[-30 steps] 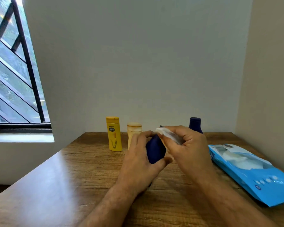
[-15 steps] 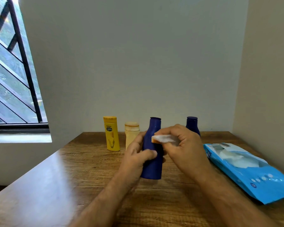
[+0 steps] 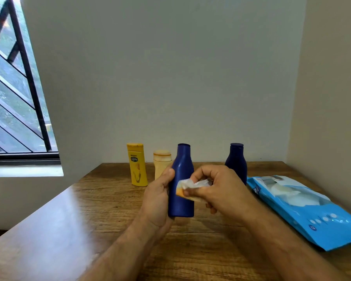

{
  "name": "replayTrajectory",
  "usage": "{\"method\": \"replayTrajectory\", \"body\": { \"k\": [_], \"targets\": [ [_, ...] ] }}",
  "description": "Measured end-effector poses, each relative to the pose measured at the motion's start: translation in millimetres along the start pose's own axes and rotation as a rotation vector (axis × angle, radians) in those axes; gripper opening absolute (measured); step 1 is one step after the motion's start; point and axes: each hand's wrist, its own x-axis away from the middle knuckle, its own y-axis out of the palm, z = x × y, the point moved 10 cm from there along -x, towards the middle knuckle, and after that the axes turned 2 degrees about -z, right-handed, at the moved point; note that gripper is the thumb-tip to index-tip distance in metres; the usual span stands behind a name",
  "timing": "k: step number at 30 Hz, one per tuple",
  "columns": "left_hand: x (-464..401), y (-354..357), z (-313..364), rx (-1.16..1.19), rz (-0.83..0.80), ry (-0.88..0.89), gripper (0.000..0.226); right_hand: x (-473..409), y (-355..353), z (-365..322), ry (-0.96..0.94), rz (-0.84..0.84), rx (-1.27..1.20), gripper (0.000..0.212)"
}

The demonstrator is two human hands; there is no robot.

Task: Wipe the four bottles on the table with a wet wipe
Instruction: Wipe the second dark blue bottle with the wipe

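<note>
A dark blue bottle (image 3: pixel 181 169) stands upright near the middle of the wooden table (image 3: pixel 69 230), gripped around its left side by my left hand (image 3: pixel 158 199). My right hand (image 3: pixel 219 191) pinches a crumpled white wet wipe (image 3: pixel 190 186) with an orange stain, pressed against the bottle's right side. Behind stand a yellow bottle (image 3: pixel 136 165), a short cream bottle (image 3: pixel 162 161) and a second dark blue bottle (image 3: pixel 236 161), partly hidden by my right hand.
A blue pack of wet wipes (image 3: pixel 304 209) lies at the table's right, its flap open. Walls close the table at the back and right. A barred window (image 3: pixel 14 98) is on the left.
The blue bottle went from tilted in my hands to upright on the table. My right hand slid the wipe down from the neck to the bottle's middle.
</note>
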Motion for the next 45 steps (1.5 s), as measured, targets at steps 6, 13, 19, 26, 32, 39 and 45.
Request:
{"method": "replayTrajectory", "body": {
  "k": [6,13,19,26,32,39,45],
  "targets": [
    [1.9,10.2,-9.7,-0.143,-0.069,-0.053,0.038,3.4,-36.6,-2.6,-0.059,0.321,-0.180,0.018],
    [-1.0,-0.5,-1.5,0.050,0.004,-0.016,0.040,2.4,17.9,-5.4,-0.036,-0.151,0.082,0.014],
    [3.3,7.0,-1.7,-0.230,-0.054,0.007,0.040,0.8,1.0,-6.2,-0.086,-0.030,0.016,0.015],
    [6.9,11.0,-10.0,-0.251,-0.053,-0.057,0.046,3.5,-46.3,-0.3,-0.095,0.379,-0.175,0.018],
    [1.9,7.1,-1.4,0.071,-0.013,-0.030,0.045,3.7,9.9,-11.7,-0.080,-0.047,0.020,0.020],
    [1.9,2.8,4.6,0.070,0.074,-0.018,0.042,1.3,-1.0,-9.5,-0.074,-0.018,0.001,0.018],
    [3.8,-4.8,-4.4,-0.174,0.110,-0.083,0.048,2.1,-35.4,-2.9,-0.067,0.266,-0.268,0.020]
  ]
}}
